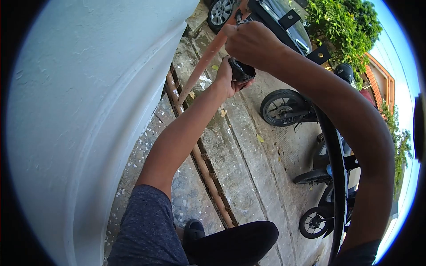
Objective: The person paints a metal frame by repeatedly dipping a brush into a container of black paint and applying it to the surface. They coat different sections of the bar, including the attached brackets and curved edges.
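Observation:
My left hand (228, 82) is wrapped round a small black cup (242, 70), whose dark open mouth faces the right of the view. Just above the cup, my right hand (248, 42) is closed in a pinch. A thin dark-tipped tool, like a paintbrush (239, 17), sticks out past its fingers; most of it is hidden by the hand. The fingers are right at a faded reddish pole (204, 64), which slants from a rusty floor rail up past the hand, with the brush tip overlapping its upper part.
A white wall (80, 88) fills the left side. A rusty rail (204, 170) crosses the concrete floor by my shoe (194, 229). A black curved bar (339, 186) with flat tabs runs beside my right arm. Motorcycles (284, 108) and a dark car (220, 12) stand beyond.

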A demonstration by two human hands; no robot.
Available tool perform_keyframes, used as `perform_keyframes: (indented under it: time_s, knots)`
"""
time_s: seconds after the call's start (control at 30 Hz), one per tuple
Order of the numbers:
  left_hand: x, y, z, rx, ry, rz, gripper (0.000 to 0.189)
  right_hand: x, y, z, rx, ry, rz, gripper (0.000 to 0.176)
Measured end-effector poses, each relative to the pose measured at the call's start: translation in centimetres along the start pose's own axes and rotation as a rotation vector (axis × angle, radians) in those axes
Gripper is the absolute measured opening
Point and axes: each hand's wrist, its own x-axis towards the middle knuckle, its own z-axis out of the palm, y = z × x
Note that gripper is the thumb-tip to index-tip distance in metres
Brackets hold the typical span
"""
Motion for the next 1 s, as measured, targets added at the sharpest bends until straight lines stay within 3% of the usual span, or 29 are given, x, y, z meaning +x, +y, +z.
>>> perform_keyframes:
  time_s: [0.3,0.6,0.8,1.0]
  knots:
    - [0.6,-0.4,-0.5,-0.005,-0.028,-0.029,0.063,1.0,-1.4,2.2,-0.031,-0.113,0.118,0.008]
    - [0.2,-0.8,0.1,-0.005,-0.034,-0.024,0.064,2.3,-1.2,2.5,0.001,-0.334,0.107,0.015]
    - [-0.4,-0.3,0.4,0.018,-0.063,-0.036,0.064,2.4,-0.4,3.0,-0.021,-0.194,0.120,0.016]
    - [-0.7,-1.0,0.0,0.028,-0.005,0.010,0.054,4.0,-2.4,1.9,0.138,-0.285,0.202,0.012]
